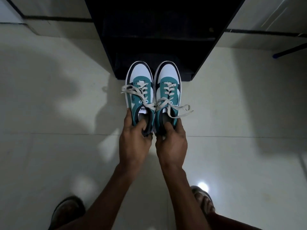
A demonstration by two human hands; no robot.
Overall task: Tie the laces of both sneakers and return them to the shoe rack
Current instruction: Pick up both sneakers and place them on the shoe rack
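Two teal, white and navy sneakers are held side by side above the floor, toes pointing at the black shoe rack (159, 30). My left hand (132, 140) grips the heel of the left sneaker (139, 87), thumb inside the collar. My right hand (172, 141) grips the heel of the right sneaker (168, 87) the same way. The beige laces of each shoe are tied in a bow; the left bow's loops (131, 90) stick out leftwards, the right bow's loops (179, 112) hang out to the right. The toes overlap the rack's lowest shelf front.
Pale glossy floor tiles (66, 155) spread all around. My feet in dark sandals (68, 211) stand at the bottom of the view, the other sandal (203, 200) at the right. A dark rod with a blue tip (289, 50) lies at the right by the wall.
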